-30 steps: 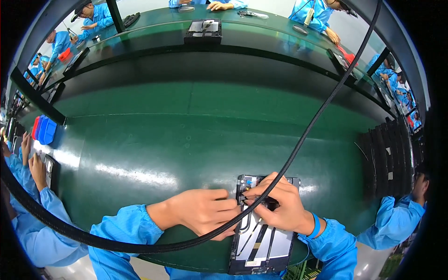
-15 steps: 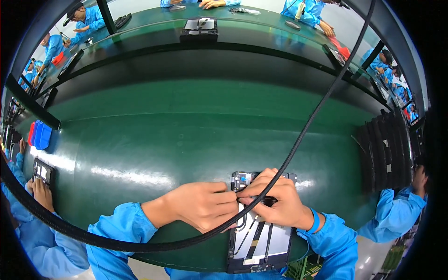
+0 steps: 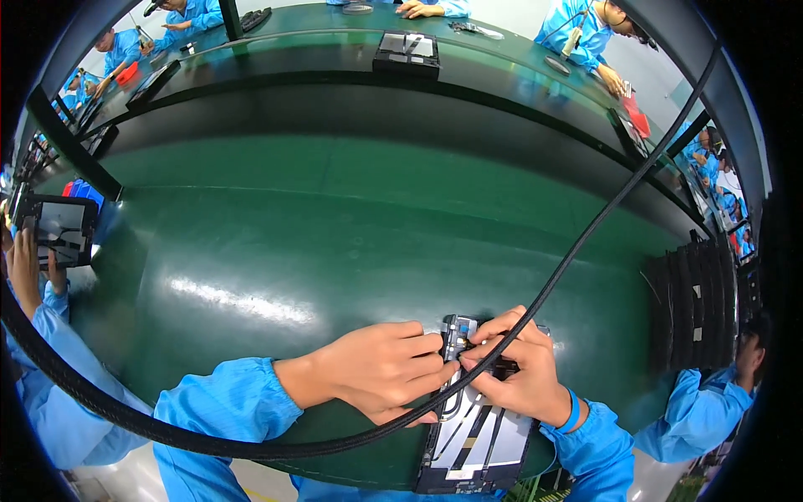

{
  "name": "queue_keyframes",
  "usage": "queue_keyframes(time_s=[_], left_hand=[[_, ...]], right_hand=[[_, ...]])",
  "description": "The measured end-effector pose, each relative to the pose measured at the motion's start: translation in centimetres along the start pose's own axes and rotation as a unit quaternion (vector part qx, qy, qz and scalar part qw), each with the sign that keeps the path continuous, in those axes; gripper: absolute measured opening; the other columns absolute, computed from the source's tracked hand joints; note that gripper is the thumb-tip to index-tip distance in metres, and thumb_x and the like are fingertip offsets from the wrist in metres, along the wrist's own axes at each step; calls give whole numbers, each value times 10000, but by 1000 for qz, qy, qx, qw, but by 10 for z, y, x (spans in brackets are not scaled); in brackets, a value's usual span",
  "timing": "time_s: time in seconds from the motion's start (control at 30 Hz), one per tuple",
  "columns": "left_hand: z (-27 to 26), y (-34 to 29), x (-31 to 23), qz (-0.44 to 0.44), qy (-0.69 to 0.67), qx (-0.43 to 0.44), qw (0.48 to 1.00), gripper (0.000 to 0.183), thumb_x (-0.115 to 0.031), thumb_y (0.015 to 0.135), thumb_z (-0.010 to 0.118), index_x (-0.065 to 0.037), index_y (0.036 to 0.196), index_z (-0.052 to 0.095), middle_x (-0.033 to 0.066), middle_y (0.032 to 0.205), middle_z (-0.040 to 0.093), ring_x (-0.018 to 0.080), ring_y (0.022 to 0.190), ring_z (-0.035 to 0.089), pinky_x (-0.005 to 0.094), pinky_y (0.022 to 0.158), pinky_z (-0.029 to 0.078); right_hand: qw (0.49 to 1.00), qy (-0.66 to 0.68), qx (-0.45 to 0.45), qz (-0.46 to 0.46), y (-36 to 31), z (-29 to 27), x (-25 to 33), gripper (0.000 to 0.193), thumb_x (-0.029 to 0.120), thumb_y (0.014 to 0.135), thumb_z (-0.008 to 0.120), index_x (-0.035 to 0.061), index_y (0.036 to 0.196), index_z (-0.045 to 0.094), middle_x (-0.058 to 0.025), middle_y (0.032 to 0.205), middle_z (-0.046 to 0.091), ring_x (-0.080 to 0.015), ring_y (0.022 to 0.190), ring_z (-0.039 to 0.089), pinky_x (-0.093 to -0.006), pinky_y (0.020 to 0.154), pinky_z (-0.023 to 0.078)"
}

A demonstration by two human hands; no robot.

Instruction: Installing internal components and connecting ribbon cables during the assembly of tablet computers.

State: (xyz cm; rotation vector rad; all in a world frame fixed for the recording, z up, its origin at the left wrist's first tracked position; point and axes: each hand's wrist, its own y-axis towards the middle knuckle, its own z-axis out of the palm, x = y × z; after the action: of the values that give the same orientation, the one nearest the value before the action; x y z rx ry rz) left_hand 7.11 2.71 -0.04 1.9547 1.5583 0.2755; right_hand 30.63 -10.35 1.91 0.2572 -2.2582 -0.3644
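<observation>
An opened tablet (image 3: pixel 504 442) with a black frame, pale silver plates and dark flat cables lies at the table's near edge, slightly tilted. My left hand (image 3: pixel 381 368) has curled fingers along the tablet's left side, their tips close to its upper part. Over the upper right of the tablet is my right hand (image 3: pixel 527 372), thumb and fingers pinched near small inner parts. What either hand's fingertips hold is too small or hidden to make out. A blue band (image 3: pixel 573 412) circles my right wrist. A thick black cable (image 3: pixel 556 294) crosses in front of the view and covers part of both hands.
The green table (image 3: pixel 335 251) spreads ahead of me. On the right stands a stack of black trays (image 3: pixel 694 305). At left a co-worker's hand (image 3: pixel 25 272) holds another opened tablet (image 3: pixel 65 226) by blue bins (image 3: pixel 86 192). Beyond, a raised shelf carries an opened device (image 3: pixel 407 54).
The view has shifted, so my hands and tablet appear a little farther right. My right fingers have spread slightly over the tablet's upper part. The co-worker at left has raised their tablet.
</observation>
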Motion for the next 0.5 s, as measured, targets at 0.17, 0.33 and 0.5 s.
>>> queue_keyframes(time_s=[0.17,0.33,0.5], left_hand=[[-1,-1,-1,-13,-3,23,1000,556,-503,955,723,34,1098,751,59,901,644,239,891,611,368,728,467],[0,0,-3,-21,-35,14,999,521,-479,953,737,28,1070,744,64,888,634,250,884,604,378,727,465],[-6,4,-4,-40,-62,42,996,506,-460,941,748,30,1068,738,72,889,630,262,895,600,388,726,464]], right_hand=[[1000,-1,5,-2,1,-1,1,167,40,756,900,71,911,846,-56,1010,765,-247,923,658,-363,784,521],[1000,17,-1,-4,0,-1,1,157,20,742,901,64,877,834,-48,975,765,-240,910,663,-360,780,523],[999,29,-10,-11,-2,0,-2,145,7,732,903,53,837,813,-42,937,762,-238,898,663,-358,762,528]])
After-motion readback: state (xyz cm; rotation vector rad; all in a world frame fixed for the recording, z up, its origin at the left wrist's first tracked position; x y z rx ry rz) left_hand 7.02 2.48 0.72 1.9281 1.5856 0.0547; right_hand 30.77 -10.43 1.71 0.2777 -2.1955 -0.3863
